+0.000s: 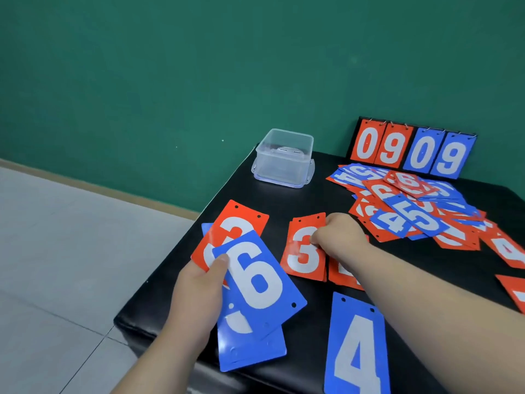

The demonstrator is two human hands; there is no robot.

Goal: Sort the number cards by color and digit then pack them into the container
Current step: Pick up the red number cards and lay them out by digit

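**Early sorting stage, head view.** The left hand (199, 291) is gripping a fan of cards (250, 348), its thumb pressing on the topmost blue 6 card (257, 280). A red card (241, 220) and further blue ones are showing behind that card. The right hand (339, 236) is resting with curled fingers on the red 3 pile (301, 251) and appears to be pinching its top card. A second red pile (342, 274) is lying just beside the 3 pile, partly hidden under the right forearm. A blue 4 card (358, 345) is lying alone near the front edge of the black table (284, 203).

Judged from this layout, only a few groups are taking shape. The large unsorted heap (412, 211) of mixed red and blue cards is waiting at the right, with stray red cards (511, 251) lying past it. Most of the sorting, and all of the packing, therefore seems to be outstanding.

The clear container (284, 157) is standing at the far left corner of the table, well apart from both hands. No cards are showing through its walls, and it seems to be sitting on its clip lid. A flip scoreboard (412, 149) reading 0909 is standing behind the heap.
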